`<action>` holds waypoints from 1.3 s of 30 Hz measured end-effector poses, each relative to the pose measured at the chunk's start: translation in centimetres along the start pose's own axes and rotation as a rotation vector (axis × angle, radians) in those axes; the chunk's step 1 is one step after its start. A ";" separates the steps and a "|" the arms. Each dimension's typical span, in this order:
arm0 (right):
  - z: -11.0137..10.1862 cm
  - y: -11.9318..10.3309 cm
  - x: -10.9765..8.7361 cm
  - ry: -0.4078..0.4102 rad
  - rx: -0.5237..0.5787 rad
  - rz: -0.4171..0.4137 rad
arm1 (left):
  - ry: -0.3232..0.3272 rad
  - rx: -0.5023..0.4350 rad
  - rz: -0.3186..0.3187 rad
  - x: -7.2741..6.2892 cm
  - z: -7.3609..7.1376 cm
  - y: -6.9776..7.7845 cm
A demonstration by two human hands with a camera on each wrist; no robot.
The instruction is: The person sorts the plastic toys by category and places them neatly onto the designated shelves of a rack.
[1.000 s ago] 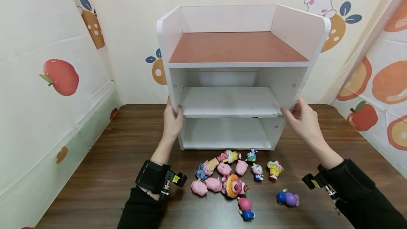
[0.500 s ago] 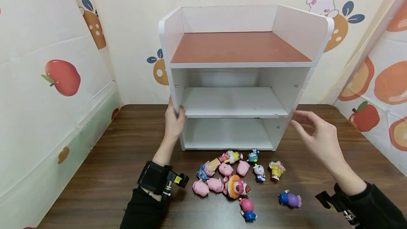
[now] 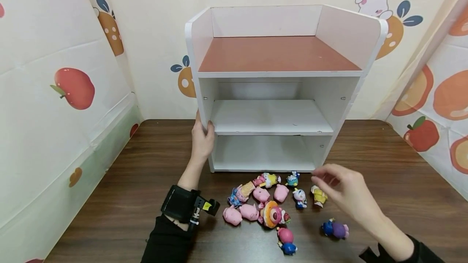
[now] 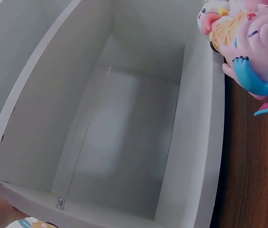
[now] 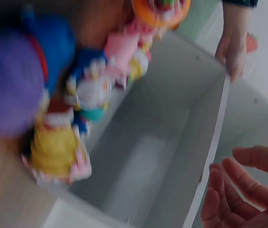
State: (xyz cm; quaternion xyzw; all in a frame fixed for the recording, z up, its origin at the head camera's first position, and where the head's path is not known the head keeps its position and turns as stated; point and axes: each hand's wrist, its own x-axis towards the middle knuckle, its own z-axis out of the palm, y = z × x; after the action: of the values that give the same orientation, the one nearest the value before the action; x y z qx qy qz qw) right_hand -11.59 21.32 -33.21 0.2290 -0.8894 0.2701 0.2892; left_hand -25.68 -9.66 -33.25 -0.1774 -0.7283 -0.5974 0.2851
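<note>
White shelf (image 3: 272, 115) gripped at side by L hand (image 3: 202, 140); R hand (image 3: 344, 190) relaxed nr yellow toy (image 3: 319, 197).

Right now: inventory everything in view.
Wood-grain tabletop: 1, dark brown, lower half
Boxy open-front shelf unit: 1, white, reddish-brown top board, centre
Rounded pig figurines: 4, pink, before shelf unit
Other small toy figurines: about 8, multicoloured, around and right of pigs
Fruit-printed sheeting: count unclear, cream, back and sides
Strapped wrist devices: 2, black, wrists (right one cropped)
Fabric sleeves: 2, black, bottom
Left hand: 1, bare, gripping shelf unit's left side
Right hand: 1, bare, over tabletop's right
</note>
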 end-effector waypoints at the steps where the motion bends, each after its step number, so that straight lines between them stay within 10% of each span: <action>1: 0.3 -0.3 -0.4 -0.028 0.020 -0.007 | 0.000 0.001 0.003 0.0 0.0 0.0; 21: 3.6 -2.7 -4.2 -0.554 0.144 -0.165 | 0.001 0.006 -0.013 0.2 0.1 0.1; 39: 4.6 -3.2 -5.3 -0.786 0.084 0.018 | 0.003 -0.013 -0.017 -0.1 0.1 0.1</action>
State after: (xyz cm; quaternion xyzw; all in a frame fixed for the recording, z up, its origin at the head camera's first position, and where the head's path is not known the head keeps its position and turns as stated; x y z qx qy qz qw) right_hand -7.71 17.42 -38.64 0.3190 -0.9224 0.2005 -0.0855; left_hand -25.53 -9.56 -33.26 -0.1721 -0.7257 -0.6046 0.2797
